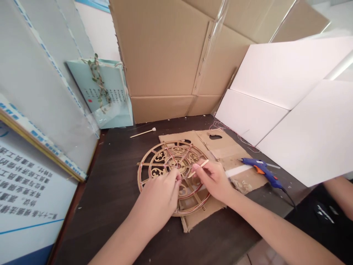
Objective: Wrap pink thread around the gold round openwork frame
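Observation:
A round wooden wheel frame (143,156) with spokes, scroll-shaped cutouts and thin reddish wires lies partly on a flat piece of cardboard (227,149). My right hand (215,180) grips a thin wooden stick (202,164) between thumb and fingers, its lower end pointing at the wheel near the hub. My left hand (162,189) rests over the front left of the wheel, thumb and fingertips pinched together just below the hub. Whatever lies between those left fingertips is hidden. Part of the wheel is covered by both hands.
A blue glue gun (261,170) with an orange trigger lies at the right on the cardboard. Behind it lean white boxes (275,81). A cotton-tipped stick (143,133) lies at the back left. Tall cardboard (165,51) and a light-blue bag (116,110) stand behind. Another person's arm (340,193) shows at right.

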### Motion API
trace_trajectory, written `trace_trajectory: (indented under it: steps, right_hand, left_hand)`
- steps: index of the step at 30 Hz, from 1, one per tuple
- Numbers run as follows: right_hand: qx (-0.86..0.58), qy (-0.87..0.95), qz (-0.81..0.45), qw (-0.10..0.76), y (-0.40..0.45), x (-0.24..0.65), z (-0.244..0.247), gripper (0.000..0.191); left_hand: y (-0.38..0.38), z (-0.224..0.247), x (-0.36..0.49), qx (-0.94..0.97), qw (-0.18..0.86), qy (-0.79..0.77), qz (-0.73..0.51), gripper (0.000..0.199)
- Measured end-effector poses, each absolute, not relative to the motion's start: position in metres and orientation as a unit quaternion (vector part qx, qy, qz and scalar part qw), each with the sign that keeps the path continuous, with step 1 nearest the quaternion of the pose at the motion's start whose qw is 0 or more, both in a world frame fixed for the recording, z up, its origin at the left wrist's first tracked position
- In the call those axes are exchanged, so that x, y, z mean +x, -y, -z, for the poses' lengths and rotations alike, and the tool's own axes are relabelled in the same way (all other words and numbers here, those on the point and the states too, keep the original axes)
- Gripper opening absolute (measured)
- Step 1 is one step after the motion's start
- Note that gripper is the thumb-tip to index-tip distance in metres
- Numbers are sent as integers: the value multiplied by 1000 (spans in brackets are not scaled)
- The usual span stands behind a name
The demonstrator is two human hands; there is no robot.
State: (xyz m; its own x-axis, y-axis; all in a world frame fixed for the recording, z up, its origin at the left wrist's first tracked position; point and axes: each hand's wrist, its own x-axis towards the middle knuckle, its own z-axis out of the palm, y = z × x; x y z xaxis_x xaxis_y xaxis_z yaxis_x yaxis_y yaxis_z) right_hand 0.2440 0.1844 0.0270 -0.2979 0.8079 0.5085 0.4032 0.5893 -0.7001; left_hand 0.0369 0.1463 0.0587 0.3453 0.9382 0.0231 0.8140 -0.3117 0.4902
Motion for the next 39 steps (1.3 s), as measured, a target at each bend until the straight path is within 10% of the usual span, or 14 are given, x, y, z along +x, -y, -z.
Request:
trace_trajectory:
  steps: [39]
  right_hand:
    - [-411, 802, -218, 376, -186, 243, -22, 53]
  left_hand:
    - [-150, -65, 40, 818, 154, -552, -38, 19]
